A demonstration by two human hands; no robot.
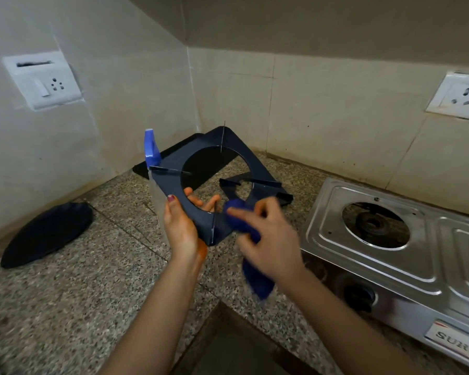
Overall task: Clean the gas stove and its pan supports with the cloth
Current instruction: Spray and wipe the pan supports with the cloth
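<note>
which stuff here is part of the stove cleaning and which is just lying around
Part of the job:
- held pan support
- blue cloth
- second pan support on the counter
- gas stove
- left hand, right hand

Just lying about:
- dark plate
- spray bottle, not in use now
- wall sockets

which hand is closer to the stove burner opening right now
Right. The right hand, bunching the blue cloth against the held pan support, sits just left of the stove and its burner opening. The left hand grips the support's far-left edge, farther away.
</note>
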